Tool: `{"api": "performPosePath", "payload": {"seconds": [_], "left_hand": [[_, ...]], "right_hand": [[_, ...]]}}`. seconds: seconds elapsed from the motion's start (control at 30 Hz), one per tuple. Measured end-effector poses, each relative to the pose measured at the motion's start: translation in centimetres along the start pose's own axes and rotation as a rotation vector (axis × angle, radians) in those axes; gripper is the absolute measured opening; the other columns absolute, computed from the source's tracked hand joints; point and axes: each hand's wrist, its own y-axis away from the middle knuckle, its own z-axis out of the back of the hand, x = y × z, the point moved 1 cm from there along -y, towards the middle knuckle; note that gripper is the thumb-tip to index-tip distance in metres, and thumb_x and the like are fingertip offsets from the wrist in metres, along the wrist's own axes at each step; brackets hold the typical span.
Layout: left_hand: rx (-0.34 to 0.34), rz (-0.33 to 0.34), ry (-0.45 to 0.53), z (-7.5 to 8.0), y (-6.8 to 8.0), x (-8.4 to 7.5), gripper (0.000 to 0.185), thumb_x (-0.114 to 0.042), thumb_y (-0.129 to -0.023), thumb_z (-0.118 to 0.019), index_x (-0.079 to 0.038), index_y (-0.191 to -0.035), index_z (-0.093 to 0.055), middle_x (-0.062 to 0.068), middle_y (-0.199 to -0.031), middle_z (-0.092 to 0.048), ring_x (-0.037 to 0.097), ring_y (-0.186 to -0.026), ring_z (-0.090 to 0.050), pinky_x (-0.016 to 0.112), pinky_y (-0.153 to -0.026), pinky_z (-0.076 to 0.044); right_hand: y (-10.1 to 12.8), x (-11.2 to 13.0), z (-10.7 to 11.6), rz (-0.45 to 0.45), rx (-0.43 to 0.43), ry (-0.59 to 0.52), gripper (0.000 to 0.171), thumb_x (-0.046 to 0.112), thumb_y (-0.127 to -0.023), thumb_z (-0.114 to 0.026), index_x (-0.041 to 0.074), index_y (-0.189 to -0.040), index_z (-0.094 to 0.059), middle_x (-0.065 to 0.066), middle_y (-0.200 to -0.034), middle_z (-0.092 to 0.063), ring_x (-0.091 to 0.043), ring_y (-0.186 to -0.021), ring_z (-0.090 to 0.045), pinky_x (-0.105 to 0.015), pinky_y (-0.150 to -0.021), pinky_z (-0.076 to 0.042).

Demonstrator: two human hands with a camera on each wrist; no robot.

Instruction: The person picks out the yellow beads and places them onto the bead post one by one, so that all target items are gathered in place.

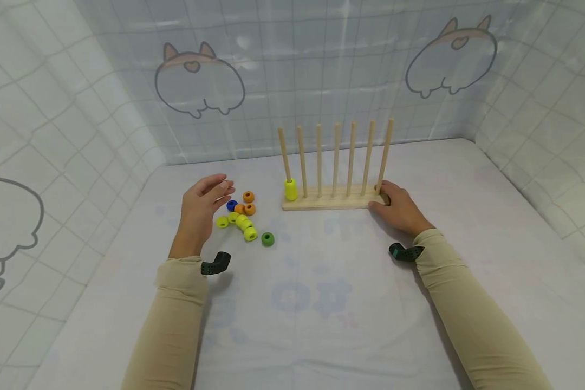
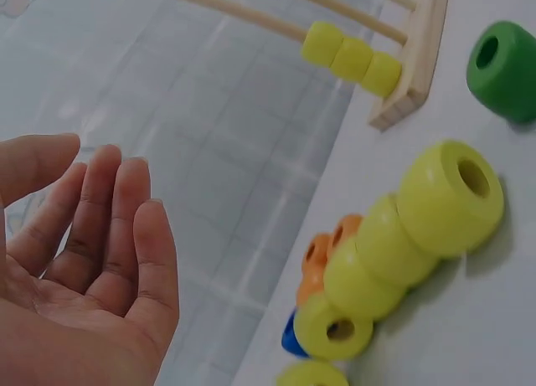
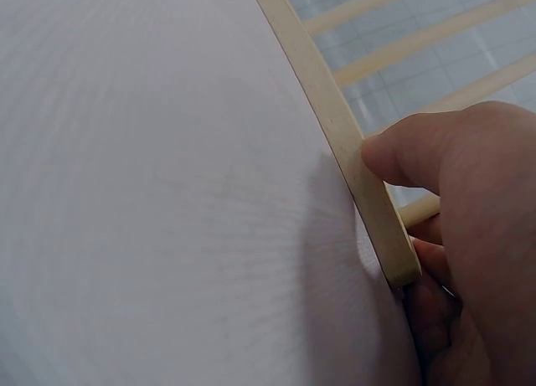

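A wooden peg rack [image 1: 331, 203] with several upright pegs stands on the white sheet. Its leftmost peg carries stacked yellow beads [image 1: 290, 189]. My right hand [image 1: 395, 207] grips the rack's right end, thumb on the front edge of the base [image 3: 352, 151] and fingers [image 3: 431, 294] curled round the end. My left hand [image 1: 209, 197] hovers open and holds nothing, just left of a loose pile of beads [image 1: 241, 216]. In the left wrist view the left hand [image 2: 84, 260] shows its bare palm. Beside it lie yellow beads [image 2: 419, 227], orange beads [image 2: 322, 252], a blue bead [image 2: 291, 340] and a green bead [image 2: 502, 68].
A checked curtain with cartoon prints [image 1: 200, 81] closes in the surface at the back and both sides. The green bead [image 1: 267, 239] lies a little apart from the pile, toward me. The sheet [image 1: 322, 303] in front of the rack is bare.
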Motion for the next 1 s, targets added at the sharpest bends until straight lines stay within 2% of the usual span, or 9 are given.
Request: {"api": "performPosePath", "payload": {"seconds": [0.1,0.33,0.53,0.6,0.73,0.83,1.0], "left_hand": [[-0.021,0.013,0.021,0.7,0.2,0.3,0.046,-0.029,-0.095,-0.07,-0.007,-0.133,-0.059,0.012,-0.128,-0.062,0.023,-0.115,-0.062,0.031,-0.101,-0.049],[-0.063,0.049,0.061,2.0,0.6,1.2,0.046,-0.028,-0.095,-0.071,-0.007,-0.134,-0.058,0.011,-0.128,-0.061,0.021,-0.114,-0.062,0.029,-0.099,-0.051],[-0.078,0.062,0.088,2.7,1.0,1.7,0.046,-0.026,-0.094,-0.073,-0.006,-0.133,-0.059,0.009,-0.125,-0.063,0.021,-0.112,-0.063,0.027,-0.096,-0.052],[-0.072,0.066,0.082,2.8,1.0,1.8,0.046,-0.025,-0.093,-0.073,-0.006,-0.132,-0.06,0.009,-0.124,-0.064,0.021,-0.112,-0.063,0.027,-0.096,-0.052],[-0.073,0.063,0.004,3.3,1.2,2.3,0.045,-0.027,-0.094,-0.072,-0.007,-0.132,-0.06,0.008,-0.124,-0.064,0.019,-0.111,-0.064,0.025,-0.094,-0.053],[-0.102,0.067,-0.037,4.2,1.3,2.7,0.044,-0.027,-0.094,-0.072,-0.007,-0.132,-0.061,0.007,-0.122,-0.066,0.018,-0.109,-0.066,0.023,-0.092,-0.053],[-0.161,0.096,-0.03,5.4,1.5,3.2,0.044,-0.025,-0.092,-0.075,-0.007,-0.13,-0.063,0.005,-0.118,-0.068,0.017,-0.105,-0.067,0.023,-0.09,-0.054]], "right_hand": [[-0.1,-0.1,0.0,0.017,-0.008,0.001,0.051,0.026,-0.101,-0.058,-0.002,-0.142,-0.048,-0.02,-0.154,-0.039,-0.042,-0.139,-0.036,-0.058,-0.112,-0.031],[0.1,0.1,0.0,0.012,-0.004,0.001,0.052,0.024,-0.102,-0.059,-0.004,-0.143,-0.047,-0.023,-0.157,-0.032,-0.043,-0.142,-0.031,-0.057,-0.114,-0.029],[0.1,0.5,0.1,0.021,-0.01,-0.002,0.05,0.024,-0.101,-0.059,-0.003,-0.142,-0.049,-0.022,-0.152,-0.04,-0.042,-0.138,-0.036,-0.057,-0.112,-0.031],[0.2,0.5,0.1,0.016,-0.009,-0.002,0.051,0.025,-0.101,-0.059,-0.003,-0.142,-0.048,-0.022,-0.153,-0.039,-0.043,-0.139,-0.035,-0.058,-0.112,-0.03],[0.2,0.5,0.1,0.008,-0.003,-0.001,0.052,0.026,-0.101,-0.059,-0.002,-0.144,-0.047,-0.022,-0.155,-0.036,-0.045,-0.141,-0.032,-0.059,-0.113,-0.028],[0.2,0.5,0.0,0.001,-0.003,0.006,0.052,0.027,-0.102,-0.059,-0.001,-0.144,-0.047,-0.02,-0.156,-0.036,-0.044,-0.141,-0.032,-0.059,-0.113,-0.028],[0.2,0.5,0.1,-0.011,0.003,0.015,0.053,0.026,-0.102,-0.058,-0.001,-0.145,-0.046,-0.021,-0.157,-0.034,-0.045,-0.141,-0.031,-0.058,-0.113,-0.028]]}}
